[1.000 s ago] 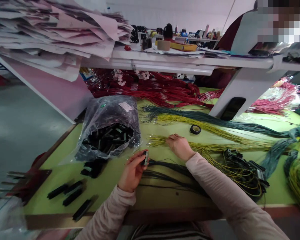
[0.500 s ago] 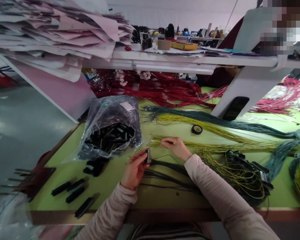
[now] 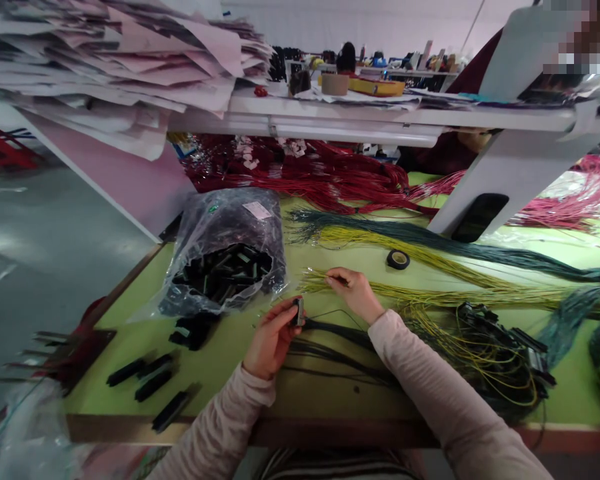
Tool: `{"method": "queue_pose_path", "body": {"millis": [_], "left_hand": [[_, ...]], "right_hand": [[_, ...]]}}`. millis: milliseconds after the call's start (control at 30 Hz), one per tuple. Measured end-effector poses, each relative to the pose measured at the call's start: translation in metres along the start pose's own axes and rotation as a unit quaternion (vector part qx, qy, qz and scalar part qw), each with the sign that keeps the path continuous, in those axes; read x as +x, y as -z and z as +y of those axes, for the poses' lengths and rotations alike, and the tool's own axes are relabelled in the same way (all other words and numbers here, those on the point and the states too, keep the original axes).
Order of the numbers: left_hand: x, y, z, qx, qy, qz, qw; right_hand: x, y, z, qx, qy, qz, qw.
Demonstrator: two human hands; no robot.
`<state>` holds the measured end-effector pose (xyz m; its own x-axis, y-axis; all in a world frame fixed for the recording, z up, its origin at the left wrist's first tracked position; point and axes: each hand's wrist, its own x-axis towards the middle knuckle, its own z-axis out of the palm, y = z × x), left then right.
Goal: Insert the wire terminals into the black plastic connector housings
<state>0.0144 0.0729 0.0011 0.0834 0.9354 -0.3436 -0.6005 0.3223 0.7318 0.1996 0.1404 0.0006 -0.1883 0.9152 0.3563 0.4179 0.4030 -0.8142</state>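
Note:
My left hand (image 3: pixel 270 340) is closed around a small black connector (image 3: pixel 299 311), held upright between thumb and fingers. Dark wires (image 3: pixel 340 331) run from the connector to the right, low over the table. Just beyond it, my right hand (image 3: pixel 355 290) pinches at the end of a bundle of yellow wires (image 3: pixel 445 294). Their bare tips stick out left of the fingertips; how many wires are in the pinch is hidden. Several loose black connectors (image 3: pixel 153 385) lie left of my left hand. An opened clear plastic bag (image 3: pixel 235 223) full of black connectors stands behind them.
A roll of black tape (image 3: pixel 398 259) lies beyond my right hand. Dark green wires (image 3: pixel 420 240) stretch across behind it. A tangle of wired connectors (image 3: pixel 510 340) is at the right. A shelf (image 3: pixel 400 120) spans the back, with stacked papers (image 3: pixel 130 53) at left.
My right hand has moved slightly forward over the yellow wire ends and its fingers have curled in. The left hand still holds the connector. The whole view has shifted a little.

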Motion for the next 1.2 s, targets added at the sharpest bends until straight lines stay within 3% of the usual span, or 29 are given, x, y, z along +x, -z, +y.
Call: {"method": "queue_pose_path", "body": {"millis": [133, 233, 333, 633, 833, 1200], "left_hand": [[0.000, -0.001, 0.001, -0.001, 0.001, 0.006, 1.000], [0.000, -0.002, 0.001, -0.005, 0.003, 0.005, 1.000], [0.000, -0.001, 0.001, -0.007, 0.002, -0.002, 1.000], [0.001, 0.002, -0.001, -0.017, -0.033, -0.023, 0.999], [-0.002, -0.002, -0.001, -0.011, -0.029, -0.034, 0.999], [-0.002, -0.001, -0.003, 0.000, -0.040, -0.026, 0.999]], "right_hand": [[0.001, -0.003, 0.003, 0.000, 0.022, 0.002, 1.000], [0.002, -0.002, 0.002, -0.072, 0.093, 0.042, 0.992], [0.000, -0.001, -0.004, -0.124, 0.119, 0.046, 0.984], [-0.012, -0.005, -0.038, -0.006, 0.094, -0.077, 0.993], [-0.020, -0.004, -0.043, 0.056, 0.033, -0.087, 0.994], [-0.023, 0.001, -0.054, -0.004, 0.053, -0.105, 0.993]]}}
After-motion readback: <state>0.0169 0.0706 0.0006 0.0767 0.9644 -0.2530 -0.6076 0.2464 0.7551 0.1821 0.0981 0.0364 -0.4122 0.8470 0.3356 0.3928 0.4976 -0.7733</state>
